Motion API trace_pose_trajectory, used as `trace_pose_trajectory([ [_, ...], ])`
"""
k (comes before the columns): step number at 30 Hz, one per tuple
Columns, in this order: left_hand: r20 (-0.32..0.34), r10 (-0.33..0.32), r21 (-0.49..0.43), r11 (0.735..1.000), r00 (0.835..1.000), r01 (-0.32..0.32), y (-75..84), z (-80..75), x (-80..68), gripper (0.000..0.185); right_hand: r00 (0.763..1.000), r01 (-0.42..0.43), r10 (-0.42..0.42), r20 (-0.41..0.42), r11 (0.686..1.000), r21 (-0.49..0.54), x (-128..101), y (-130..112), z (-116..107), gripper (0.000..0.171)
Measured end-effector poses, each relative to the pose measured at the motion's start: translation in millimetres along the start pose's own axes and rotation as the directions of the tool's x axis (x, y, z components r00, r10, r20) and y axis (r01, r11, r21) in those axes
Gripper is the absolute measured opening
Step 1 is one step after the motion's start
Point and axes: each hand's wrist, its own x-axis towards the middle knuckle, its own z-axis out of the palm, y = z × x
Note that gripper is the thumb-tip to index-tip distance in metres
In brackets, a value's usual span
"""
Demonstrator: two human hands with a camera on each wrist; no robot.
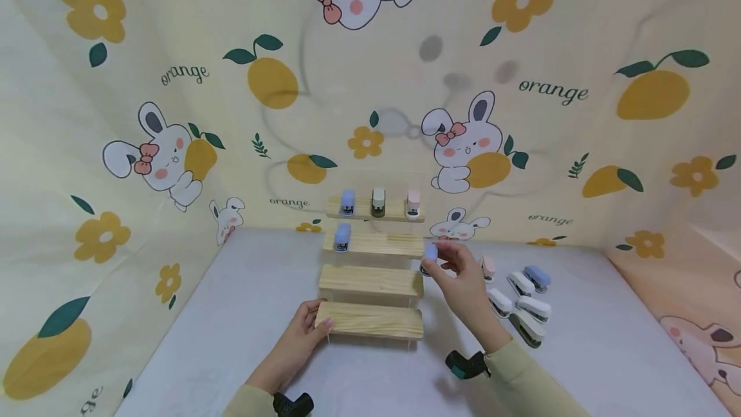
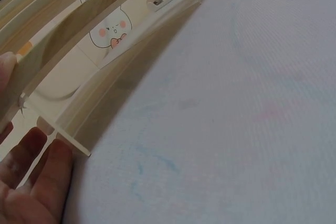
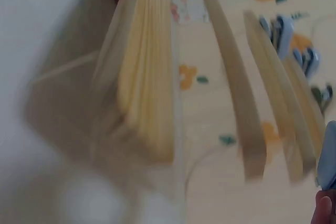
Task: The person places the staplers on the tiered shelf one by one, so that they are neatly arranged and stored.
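A tiered wooden rack (image 1: 370, 280) with several step-like boards stands mid-table. My left hand (image 1: 302, 333) holds the left end of its lowest board, thumb on top and fingers below, as the left wrist view also shows. At the right end of the second board from the top, my right hand (image 1: 463, 278) pinches a small blue stapler (image 1: 429, 256). Another blue stapler (image 1: 342, 237) stands at the left of that same board. Along the top board are a blue stapler (image 1: 347, 202), a white stapler (image 1: 378, 202) and a pink stapler (image 1: 413, 203).
Right of the rack, several loose staplers lie on the white tabletop (image 1: 243, 301): a pink stapler (image 1: 488, 268), a blue stapler (image 1: 538, 278) and several pale ones, among them a white stapler (image 1: 534, 308). Printed cloth (image 1: 370, 69) hangs behind and at both sides.
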Motion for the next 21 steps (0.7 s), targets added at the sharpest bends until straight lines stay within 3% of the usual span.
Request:
trace_pose_trajectory([
  [3,0.012,0.001,-0.012,1.000,1.000,-0.001,-0.8,-0.6,0.0,0.064,0.998,0.051,-0.051,0.032,0.999,-0.012,6,-11,16,0.039],
  [11,0.021,0.014,-0.015,1.000,1.000,-0.014,-0.3,0.9,3.1,0.064,0.993,0.012,-0.001,0.122,0.996,-0.085,32,-1,51,0.036],
  [17,0.034,0.002,-0.033,0.999,0.999,-0.001,-3.0,1.1,2.9,0.063,0.985,0.071,-0.038,0.171,0.978,-0.196,44,1,66,0.031],
  [21,0.027,-0.002,-0.021,1.000,1.000,0.002,-2.2,-1.6,1.5,0.064,0.980,0.066,-0.019,0.199,0.970,-0.234,48,-2,70,0.032],
])
